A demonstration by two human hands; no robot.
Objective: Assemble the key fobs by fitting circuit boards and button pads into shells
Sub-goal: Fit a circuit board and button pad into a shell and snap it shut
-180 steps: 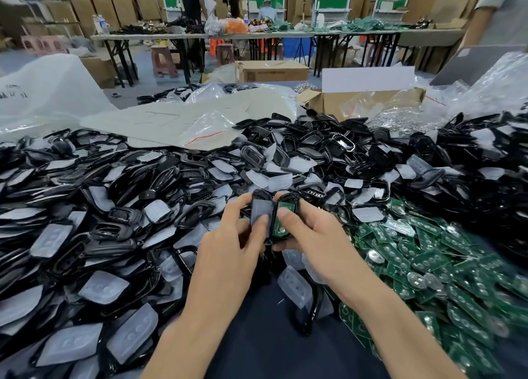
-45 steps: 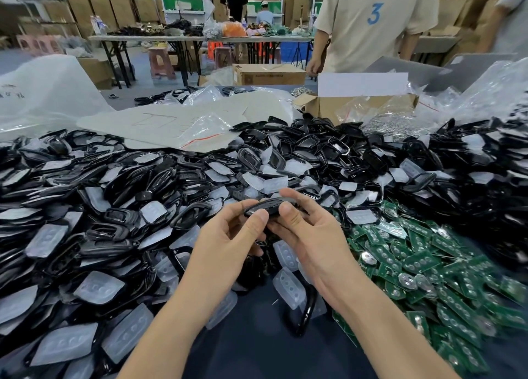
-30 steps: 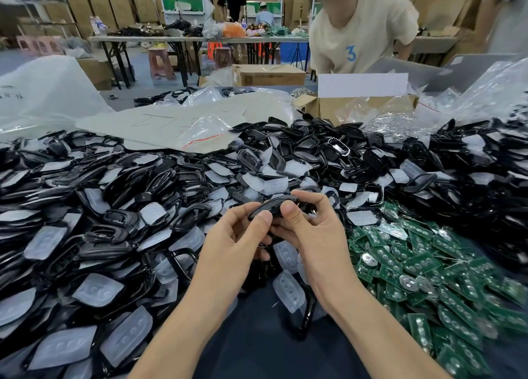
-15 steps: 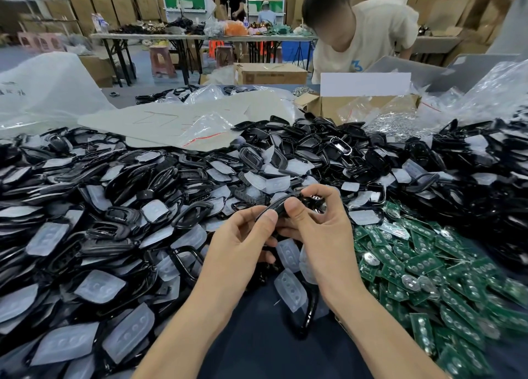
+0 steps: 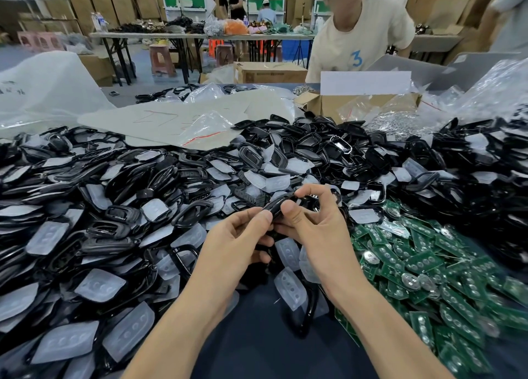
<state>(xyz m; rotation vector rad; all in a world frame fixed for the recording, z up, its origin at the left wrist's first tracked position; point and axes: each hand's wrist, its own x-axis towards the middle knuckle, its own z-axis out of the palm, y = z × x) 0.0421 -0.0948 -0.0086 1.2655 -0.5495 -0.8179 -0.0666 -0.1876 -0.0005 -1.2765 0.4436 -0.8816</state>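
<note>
1. Two bare forearms reach in from the bottom edge and meet at mid-frame, wrists turned inward, above a dark blue table top.
2. The left hand is palm-right. Its thumb lies flat with the tip pressed on the near end of a black key fob, and its fingers are curled underneath in a grasp.
3. The right hand pinches the same key fob from the other side. Its thumb presses down just beside the left thumb, its index finger arches over the far edge, and its remaining fingers are folded below.
4. The key fob is held between both hands, lifted off the table and tilted up toward the right. Whether its halves are fully closed cannot be told.
5. Black shells lie heaped across the left and back of the table. Translucent button pads are mixed among them, and a few lie just under the wrists.
6. Green circuit boards are piled to the right of the right forearm.
7. A clear plastic bag and an open cardboard box sit beyond the heap. Behind them a person in a cream shirt stands at the table's far side.
</note>
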